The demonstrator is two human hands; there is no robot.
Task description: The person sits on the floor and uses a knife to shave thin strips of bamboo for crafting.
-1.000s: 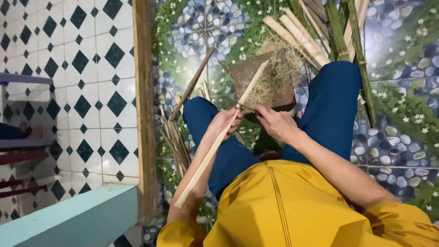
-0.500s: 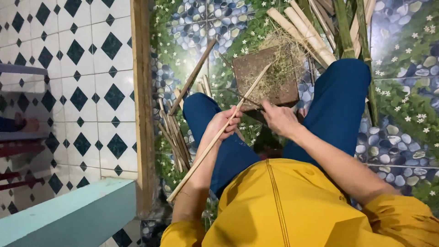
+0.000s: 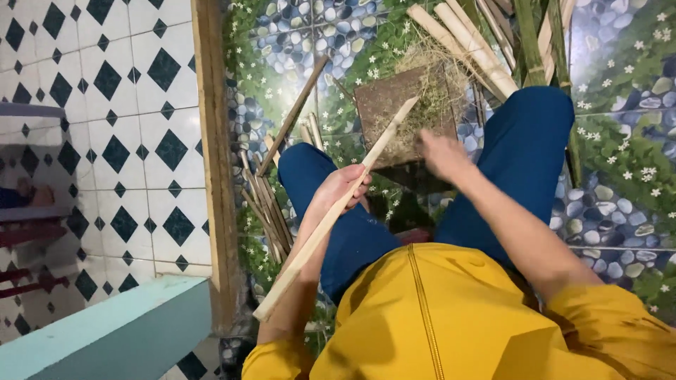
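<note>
The left hand (image 3: 341,186) is closed around a long pale stick (image 3: 338,211), gripping it near its middle; the stick slants from low beside the left arm up to its tip over a brown board (image 3: 384,105); the board lies on the floor between the knees, strewn with dry shavings (image 3: 429,91); the right hand (image 3: 440,155) hovers at the board's near edge, just right of the stick; it is blurred, so I cannot tell how far its fingers are open or whether they hold anything; the person sits in blue trousers (image 3: 521,155) and a yellow top (image 3: 422,317); a bundle of thin sticks (image 3: 264,204) lies on the floor beside the left leg, with one darker stick (image 3: 292,116) slanting above them; thicker pale bamboo lengths (image 3: 465,42) lie beyond the board, with green stalks (image 3: 531,39) beside them; the floor (image 3: 620,155) is patterned with pebbles and flowers; a wooden post (image 3: 211,141) stands left, next to a wall of black-diamond tiles (image 3: 105,105)
</note>
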